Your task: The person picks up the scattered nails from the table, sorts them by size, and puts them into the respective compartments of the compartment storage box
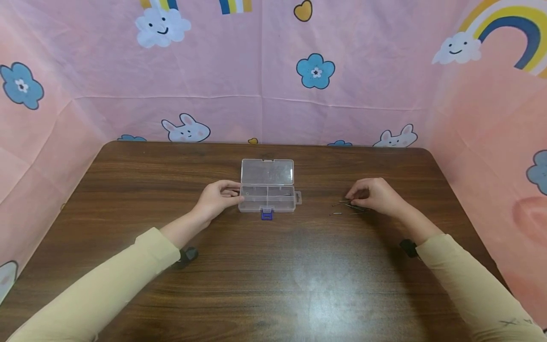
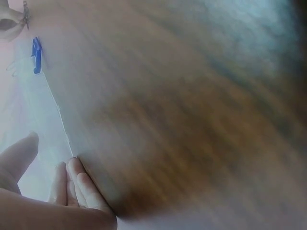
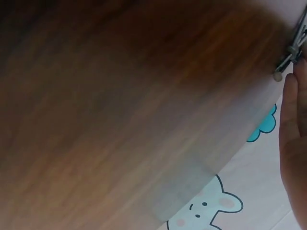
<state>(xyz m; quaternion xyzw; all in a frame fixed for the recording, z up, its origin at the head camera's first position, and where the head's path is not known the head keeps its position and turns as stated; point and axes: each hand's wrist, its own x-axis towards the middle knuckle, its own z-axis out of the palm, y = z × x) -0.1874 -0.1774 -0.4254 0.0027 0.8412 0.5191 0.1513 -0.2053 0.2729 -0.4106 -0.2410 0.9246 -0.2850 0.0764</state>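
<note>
One thumb and the fingers of the left hand (image 1: 219,196) grip the left end of the clear case (image 1: 278,204), its long axis sideways. Well apart rightward, thin metal pieces (image 1: 355,207) lie mostly sideways, just under the nearer right hand (image 1: 377,194); its fingers bend down together, but I cannot tell whether they pinch any.

Fingers (image 3: 289,115) with slender metal pieces (image 3: 292,51) at tips

and the left grip (image 1: 215,198) holds the box (image 1: 268,192) by its left end, right grip (image 1: 378,195) pinching low, well right of it!
</note>
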